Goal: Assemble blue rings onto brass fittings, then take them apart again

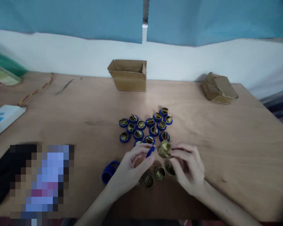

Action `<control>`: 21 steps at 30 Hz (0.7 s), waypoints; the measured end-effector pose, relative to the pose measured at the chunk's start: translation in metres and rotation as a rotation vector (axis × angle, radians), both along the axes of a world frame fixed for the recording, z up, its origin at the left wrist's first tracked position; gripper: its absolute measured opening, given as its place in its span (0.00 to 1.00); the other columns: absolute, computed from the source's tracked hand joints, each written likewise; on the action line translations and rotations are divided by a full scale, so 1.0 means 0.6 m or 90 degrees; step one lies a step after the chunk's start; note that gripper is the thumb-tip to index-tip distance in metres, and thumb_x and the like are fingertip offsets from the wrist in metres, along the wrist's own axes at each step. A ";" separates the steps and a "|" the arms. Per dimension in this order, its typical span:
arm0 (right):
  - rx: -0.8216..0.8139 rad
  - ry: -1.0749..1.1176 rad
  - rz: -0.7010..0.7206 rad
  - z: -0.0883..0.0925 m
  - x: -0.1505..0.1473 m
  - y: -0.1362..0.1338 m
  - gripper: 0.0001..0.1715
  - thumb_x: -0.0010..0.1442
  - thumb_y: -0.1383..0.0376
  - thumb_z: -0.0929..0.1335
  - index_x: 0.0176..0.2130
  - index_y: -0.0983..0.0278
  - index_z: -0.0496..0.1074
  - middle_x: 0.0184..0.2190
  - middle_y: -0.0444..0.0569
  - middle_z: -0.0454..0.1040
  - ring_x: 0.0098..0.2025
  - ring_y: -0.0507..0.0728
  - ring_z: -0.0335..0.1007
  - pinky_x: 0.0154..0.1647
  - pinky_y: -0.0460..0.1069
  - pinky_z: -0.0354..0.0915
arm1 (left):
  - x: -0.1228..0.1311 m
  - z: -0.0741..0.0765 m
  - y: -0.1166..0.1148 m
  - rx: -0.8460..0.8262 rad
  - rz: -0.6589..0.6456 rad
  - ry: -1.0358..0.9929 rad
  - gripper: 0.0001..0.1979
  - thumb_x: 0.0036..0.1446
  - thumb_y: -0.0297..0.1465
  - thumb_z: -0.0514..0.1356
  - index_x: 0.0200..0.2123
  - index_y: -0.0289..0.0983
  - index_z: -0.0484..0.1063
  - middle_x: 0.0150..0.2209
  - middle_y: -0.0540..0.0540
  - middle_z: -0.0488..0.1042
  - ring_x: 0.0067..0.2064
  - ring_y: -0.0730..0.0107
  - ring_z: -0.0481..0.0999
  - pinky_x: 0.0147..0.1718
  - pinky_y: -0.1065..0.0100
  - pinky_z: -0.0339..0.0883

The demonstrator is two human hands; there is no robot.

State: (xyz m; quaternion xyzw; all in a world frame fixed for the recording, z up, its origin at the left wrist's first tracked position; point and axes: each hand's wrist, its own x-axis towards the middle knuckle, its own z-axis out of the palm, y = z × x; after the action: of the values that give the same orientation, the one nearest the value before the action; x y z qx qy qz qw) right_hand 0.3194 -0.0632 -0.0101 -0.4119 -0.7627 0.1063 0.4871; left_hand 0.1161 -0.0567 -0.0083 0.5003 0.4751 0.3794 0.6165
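My left hand pinches a small blue ring between thumb and fingers. My right hand grips a round brass part right beside it; the two pieces nearly touch. Under my hands lie several loose brass parts on the wooden table. A stack of blue rings sits left of my left wrist. Just beyond my hands are several assembled pieces, each brass inside a blue ring, laid out in rows.
An open cardboard box stands at the back centre, a crumpled brown packet at the back right. Tweezers and a red-yellow wire lie back left. A white-blue box sits at the left edge.
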 end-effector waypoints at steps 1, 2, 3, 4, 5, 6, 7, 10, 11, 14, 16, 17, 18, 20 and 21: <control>0.028 -0.018 0.029 0.000 -0.001 -0.003 0.17 0.63 0.79 0.67 0.50 0.66 0.72 0.47 0.53 0.70 0.51 0.58 0.74 0.51 0.51 0.75 | -0.001 0.003 0.000 -0.011 -0.025 -0.022 0.10 0.62 0.39 0.62 0.36 0.38 0.78 0.54 0.39 0.75 0.60 0.54 0.72 0.60 0.56 0.64; 0.048 -0.031 0.057 0.000 -0.003 -0.005 0.18 0.64 0.80 0.67 0.51 0.67 0.72 0.49 0.55 0.70 0.54 0.59 0.74 0.52 0.51 0.76 | -0.002 0.007 0.000 -0.019 -0.054 -0.042 0.12 0.63 0.40 0.61 0.38 0.38 0.79 0.55 0.39 0.75 0.60 0.54 0.72 0.60 0.56 0.64; 0.058 -0.042 0.079 -0.001 -0.004 -0.006 0.18 0.64 0.79 0.66 0.52 0.68 0.72 0.49 0.56 0.70 0.55 0.59 0.74 0.52 0.51 0.77 | -0.003 0.010 0.000 -0.026 -0.083 -0.064 0.13 0.64 0.41 0.61 0.39 0.39 0.80 0.56 0.39 0.75 0.60 0.54 0.73 0.60 0.57 0.64; 0.062 -0.054 0.094 -0.002 -0.004 -0.007 0.17 0.65 0.79 0.66 0.52 0.69 0.72 0.50 0.57 0.70 0.57 0.60 0.74 0.53 0.51 0.77 | -0.003 0.012 0.000 -0.035 -0.106 -0.088 0.15 0.65 0.42 0.60 0.42 0.39 0.81 0.56 0.40 0.76 0.59 0.55 0.74 0.60 0.57 0.64; 0.060 -0.065 0.103 -0.003 -0.004 -0.008 0.17 0.66 0.78 0.66 0.53 0.69 0.72 0.51 0.58 0.70 0.58 0.60 0.73 0.53 0.52 0.77 | -0.003 0.013 -0.001 -0.050 -0.121 -0.111 0.16 0.65 0.43 0.60 0.45 0.40 0.81 0.55 0.41 0.77 0.58 0.56 0.75 0.59 0.58 0.65; 0.056 -0.078 0.108 -0.003 -0.003 -0.007 0.17 0.66 0.78 0.66 0.53 0.69 0.72 0.52 0.58 0.70 0.58 0.61 0.73 0.54 0.52 0.78 | -0.003 0.014 -0.001 -0.070 -0.124 -0.133 0.17 0.65 0.44 0.61 0.48 0.40 0.80 0.53 0.41 0.78 0.55 0.57 0.77 0.58 0.59 0.67; 0.054 -0.091 0.111 -0.003 -0.002 -0.007 0.16 0.66 0.77 0.66 0.53 0.69 0.72 0.53 0.59 0.71 0.59 0.61 0.73 0.54 0.53 0.78 | -0.003 0.014 -0.001 -0.096 -0.121 -0.153 0.18 0.64 0.45 0.62 0.50 0.41 0.80 0.51 0.42 0.80 0.53 0.59 0.78 0.56 0.61 0.69; 0.061 -0.134 0.123 0.000 0.004 -0.007 0.14 0.67 0.75 0.66 0.52 0.70 0.73 0.55 0.62 0.71 0.60 0.62 0.73 0.53 0.52 0.78 | 0.000 0.014 -0.003 -0.164 -0.098 -0.207 0.22 0.60 0.48 0.65 0.50 0.40 0.80 0.44 0.43 0.83 0.46 0.61 0.82 0.48 0.64 0.74; 0.065 -0.148 0.127 0.001 0.005 -0.008 0.13 0.67 0.75 0.67 0.51 0.71 0.73 0.55 0.62 0.71 0.60 0.62 0.73 0.53 0.51 0.78 | 0.001 0.014 -0.004 -0.172 -0.088 -0.219 0.22 0.59 0.49 0.66 0.49 0.40 0.81 0.43 0.43 0.83 0.45 0.63 0.82 0.47 0.66 0.75; 0.064 -0.169 0.158 0.004 0.007 -0.011 0.13 0.66 0.72 0.68 0.51 0.72 0.73 0.54 0.63 0.72 0.62 0.64 0.71 0.54 0.53 0.78 | 0.002 0.014 -0.004 -0.161 -0.076 -0.226 0.19 0.58 0.47 0.68 0.46 0.41 0.81 0.43 0.45 0.83 0.45 0.66 0.82 0.49 0.68 0.74; 0.034 -0.140 0.171 0.005 0.007 -0.012 0.17 0.66 0.72 0.68 0.54 0.71 0.70 0.55 0.63 0.72 0.62 0.65 0.71 0.55 0.55 0.77 | 0.002 0.015 -0.003 -0.143 -0.087 -0.221 0.17 0.59 0.44 0.67 0.46 0.41 0.81 0.44 0.45 0.83 0.44 0.66 0.82 0.48 0.68 0.74; 0.010 -0.113 0.167 0.006 0.006 -0.012 0.19 0.65 0.72 0.68 0.56 0.69 0.69 0.55 0.62 0.72 0.61 0.64 0.71 0.54 0.56 0.77 | 0.001 0.015 -0.003 -0.131 -0.092 -0.217 0.16 0.61 0.43 0.66 0.47 0.41 0.80 0.44 0.45 0.83 0.44 0.66 0.82 0.46 0.68 0.75; -0.017 -0.085 0.154 0.008 0.006 -0.011 0.21 0.64 0.73 0.68 0.56 0.68 0.68 0.54 0.61 0.72 0.59 0.64 0.72 0.54 0.57 0.77 | 0.001 0.015 -0.002 -0.116 -0.094 -0.208 0.14 0.62 0.42 0.65 0.47 0.41 0.79 0.44 0.45 0.82 0.43 0.66 0.82 0.45 0.68 0.75; -0.070 -0.044 0.113 0.011 0.004 -0.008 0.23 0.62 0.75 0.68 0.56 0.64 0.68 0.50 0.57 0.74 0.54 0.63 0.75 0.51 0.57 0.77 | 0.002 0.017 -0.003 -0.082 -0.090 -0.177 0.11 0.63 0.37 0.63 0.47 0.41 0.79 0.45 0.45 0.82 0.43 0.66 0.81 0.45 0.67 0.75; -0.093 -0.034 0.095 0.013 0.004 -0.006 0.22 0.62 0.75 0.68 0.54 0.62 0.68 0.47 0.55 0.75 0.50 0.61 0.76 0.48 0.56 0.77 | 0.004 0.018 -0.005 -0.067 -0.086 -0.156 0.10 0.63 0.34 0.62 0.46 0.41 0.78 0.45 0.45 0.81 0.43 0.66 0.81 0.44 0.67 0.76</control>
State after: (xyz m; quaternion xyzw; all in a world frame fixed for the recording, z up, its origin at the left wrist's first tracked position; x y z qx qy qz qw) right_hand 0.3215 -0.0669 -0.0025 -0.3911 -0.7943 0.1864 0.4260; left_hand 0.1183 -0.0595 0.0026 0.4483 0.3807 0.3697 0.7193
